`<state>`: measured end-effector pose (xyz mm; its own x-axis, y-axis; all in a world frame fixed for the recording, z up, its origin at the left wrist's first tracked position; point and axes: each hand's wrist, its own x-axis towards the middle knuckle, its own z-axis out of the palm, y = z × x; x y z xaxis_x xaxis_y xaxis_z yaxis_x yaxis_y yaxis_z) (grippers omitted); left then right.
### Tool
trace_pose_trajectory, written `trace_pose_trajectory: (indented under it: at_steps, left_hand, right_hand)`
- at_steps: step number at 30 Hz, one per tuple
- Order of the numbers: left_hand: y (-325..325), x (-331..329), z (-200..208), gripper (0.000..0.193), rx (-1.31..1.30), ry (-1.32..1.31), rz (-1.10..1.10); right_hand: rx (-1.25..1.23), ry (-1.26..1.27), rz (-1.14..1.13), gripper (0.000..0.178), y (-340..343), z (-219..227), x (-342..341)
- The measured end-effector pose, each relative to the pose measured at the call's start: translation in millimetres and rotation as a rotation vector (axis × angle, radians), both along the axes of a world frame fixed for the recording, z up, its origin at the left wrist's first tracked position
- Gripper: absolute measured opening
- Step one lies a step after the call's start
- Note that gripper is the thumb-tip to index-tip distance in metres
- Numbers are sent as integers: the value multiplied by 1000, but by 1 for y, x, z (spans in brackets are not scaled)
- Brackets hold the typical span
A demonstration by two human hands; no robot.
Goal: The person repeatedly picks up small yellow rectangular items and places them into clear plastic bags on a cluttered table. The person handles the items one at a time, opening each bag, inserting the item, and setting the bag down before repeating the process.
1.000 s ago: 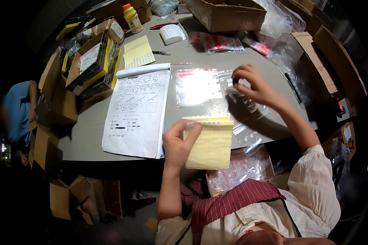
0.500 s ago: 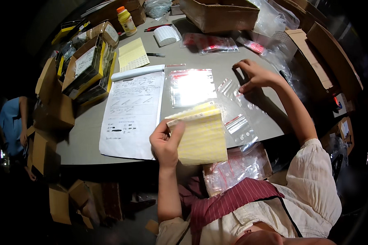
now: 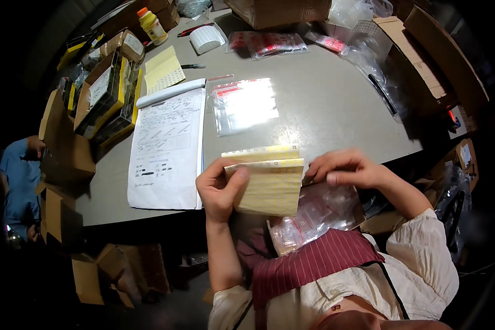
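Note:
My left hand is closed on folded yellow label sheets, its thumb lying across the front. Just past their right edge is my right hand, fingers bent and thumb close to them. Something pale shows at those fingertips, too blurred to name. Below both hands, a box with clear zip bags stands between the table edge and my body. A stack of clear zip bags with red strips lies on the table, shining under the light. Left of it is a clipped pad of paper with writing and drawings.
Farther back are a yellow sheet of labels, a black pen, a white label roll, red-marked packets and an orange-capped bottle. Cardboard boxes crowd the sides. A person in blue is at far left.
My right hand has come from the table's right side back beside the label sheets. The small zip bags that lay there are gone from the tabletop. My view has shifted slightly.

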<state>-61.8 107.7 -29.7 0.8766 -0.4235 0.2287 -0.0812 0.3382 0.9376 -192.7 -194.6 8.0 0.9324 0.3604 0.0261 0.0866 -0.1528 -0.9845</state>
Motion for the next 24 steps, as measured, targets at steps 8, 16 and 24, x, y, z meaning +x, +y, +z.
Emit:
trace_pose_trajectory:
  at_steps: [8,16,24]
  left_hand:
    - [3,1,-9,16,212,-144,-12]
    - [-5,2,-8,18,207,-73,77]
    - [-6,6,2,22,168,16,117]
  right_hand:
    - [-390,-379,-191,21,22,33,52]
    - [-552,-568,-205,23,36,24,60]
    - [-567,-629,-158,19,32,26,85]
